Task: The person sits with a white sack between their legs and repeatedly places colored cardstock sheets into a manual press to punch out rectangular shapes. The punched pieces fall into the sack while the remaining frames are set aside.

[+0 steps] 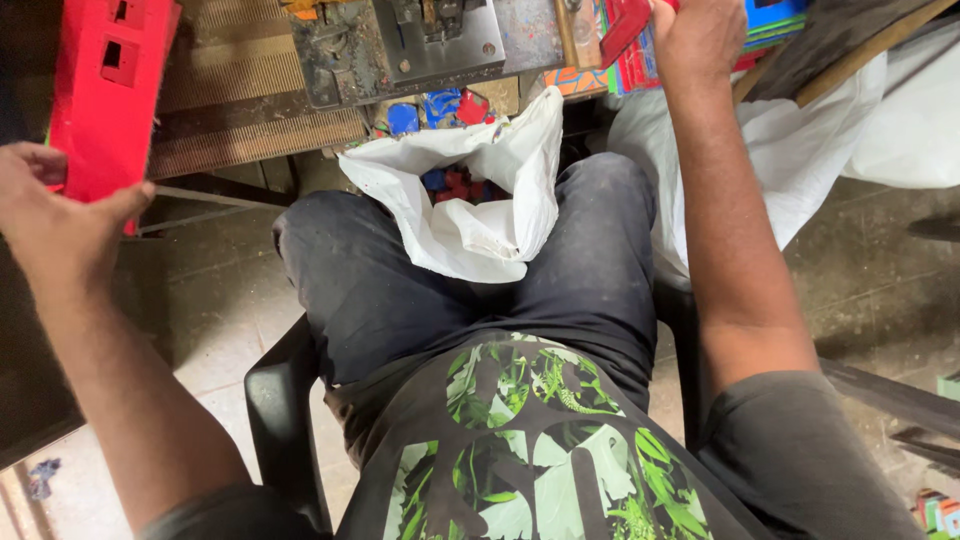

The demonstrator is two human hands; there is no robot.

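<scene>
My left hand (50,205) grips the lower edge of a red plastic panel (108,90) with square cut-outs, at the far left. At the top right, my right hand (698,35) closes on a red plastic piece (625,25) lifted from a stack of coloured sheets (775,20). Between my knees an open white plastic bag (470,215) holds several small red and blue plastic parts (455,183). I am seated on a dark plastic chair (280,420).
A worn metal press machine (400,45) stands straight ahead above the bag, on a ribbed wooden bench (240,90). White sacks (850,130) lie at the right. A wooden stick (860,55) leans at the top right. The concrete floor (880,270) shows on both sides.
</scene>
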